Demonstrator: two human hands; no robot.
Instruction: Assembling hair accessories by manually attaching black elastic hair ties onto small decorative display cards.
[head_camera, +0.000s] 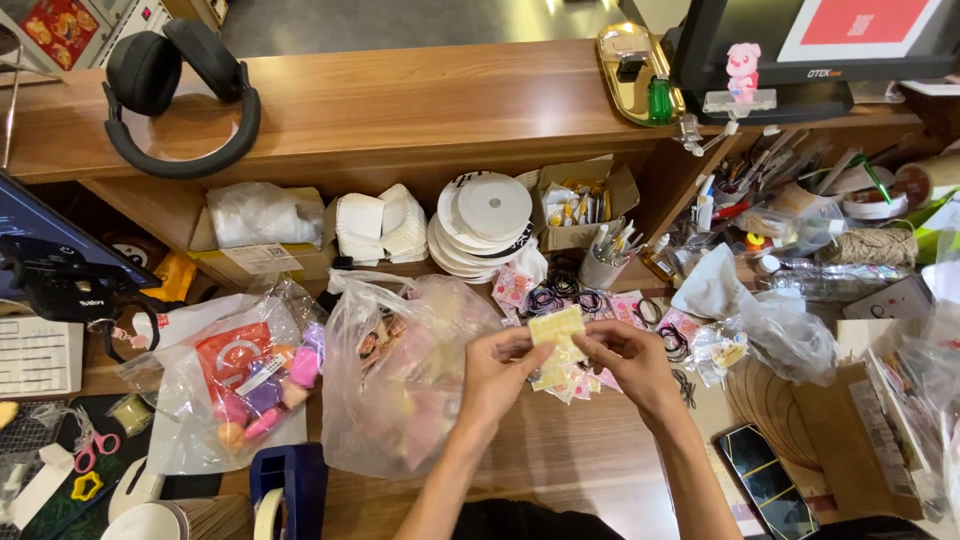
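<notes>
Fingers of both hands pinch one pale yellow sticker sheet (556, 328) — the left hand (497, 372) closed on its lower left corner, the right hand (628, 362) closed on its right edge, thumbs on top. The sheet is held just above a loose pile of small packets (572, 383). Left of the sheet sags a clear plastic bag (400, 390); right of it lie black hair ties (672, 342) and, farther off, a phone (762, 482). Judging by how thin the sheet looks, pulling the two grips apart could crease or tear it — and a slipped pinch would likely drop it into the pile, where it would be hard to pick out.
</notes>
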